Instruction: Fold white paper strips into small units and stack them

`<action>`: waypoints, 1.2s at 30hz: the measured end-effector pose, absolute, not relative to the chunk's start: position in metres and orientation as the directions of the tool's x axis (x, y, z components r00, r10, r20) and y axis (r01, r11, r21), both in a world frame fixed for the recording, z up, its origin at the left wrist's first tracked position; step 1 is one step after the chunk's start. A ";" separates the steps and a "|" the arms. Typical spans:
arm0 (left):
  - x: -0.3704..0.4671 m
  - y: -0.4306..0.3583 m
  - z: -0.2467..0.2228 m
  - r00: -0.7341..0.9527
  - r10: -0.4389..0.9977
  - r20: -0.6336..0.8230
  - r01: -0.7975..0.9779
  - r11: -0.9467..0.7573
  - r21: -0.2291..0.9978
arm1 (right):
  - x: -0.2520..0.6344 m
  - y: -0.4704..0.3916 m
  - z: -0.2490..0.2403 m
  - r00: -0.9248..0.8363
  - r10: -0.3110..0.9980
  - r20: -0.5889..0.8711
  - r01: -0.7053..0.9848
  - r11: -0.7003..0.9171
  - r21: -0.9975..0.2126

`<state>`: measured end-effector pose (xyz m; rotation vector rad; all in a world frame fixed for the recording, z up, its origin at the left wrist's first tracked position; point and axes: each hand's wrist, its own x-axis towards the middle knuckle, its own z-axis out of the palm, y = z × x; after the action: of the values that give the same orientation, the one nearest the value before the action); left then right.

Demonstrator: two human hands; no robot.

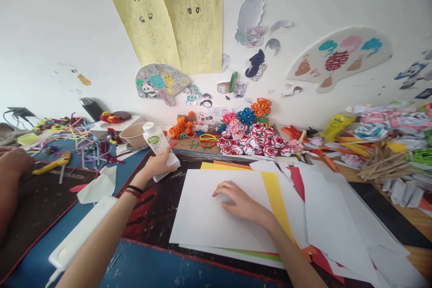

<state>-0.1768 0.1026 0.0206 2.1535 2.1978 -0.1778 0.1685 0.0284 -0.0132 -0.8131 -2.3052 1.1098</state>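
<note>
Left hand [159, 164] at white bottle [155, 138], fingers bent by lower body; whether gripping, cannot tell. Bottle likely light, smooth plastic: wrap mid-body. White sheet [216, 222] under right hand [240, 200], loosely curled, holding nothing; sheet probably thin, easily creased: lift by edge.

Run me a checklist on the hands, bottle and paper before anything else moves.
1. Left hand at the white bottle: ok.
2. Left-hand grip on the bottle firm: cannot tell; the hand hides part of it.
3. White cap on the bottle: ok.
4. Right hand over the top white sheet: ok.
5. Papers squared up: not ok; a yellow sheet and others stick out unevenly.
6. Yellow-handled tool apart from both hands: ok, on the left-hand mat.
</note>
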 end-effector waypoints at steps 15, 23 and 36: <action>-0.177 0.093 0.025 -0.020 0.995 -0.102 0.988 0.004 -0.152 | 0.170 0.028 -0.012 -0.727 0.672 0.139 0.317 0.509 -0.800; -0.181 0.093 0.031 -0.022 0.996 -0.082 0.983 0.007 -0.182 | 0.170 0.026 -0.011 -0.728 0.670 0.146 0.323 0.523 -0.789; -0.182 0.093 0.035 -0.007 0.997 -0.078 0.982 -0.008 -0.188 | 0.169 0.028 -0.012 -0.734 0.661 0.157 0.313 0.534 -0.786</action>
<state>-0.1816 0.0933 0.0346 2.2671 2.2656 -0.3049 0.1691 0.0275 -0.0118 -0.7938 -2.3352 1.0703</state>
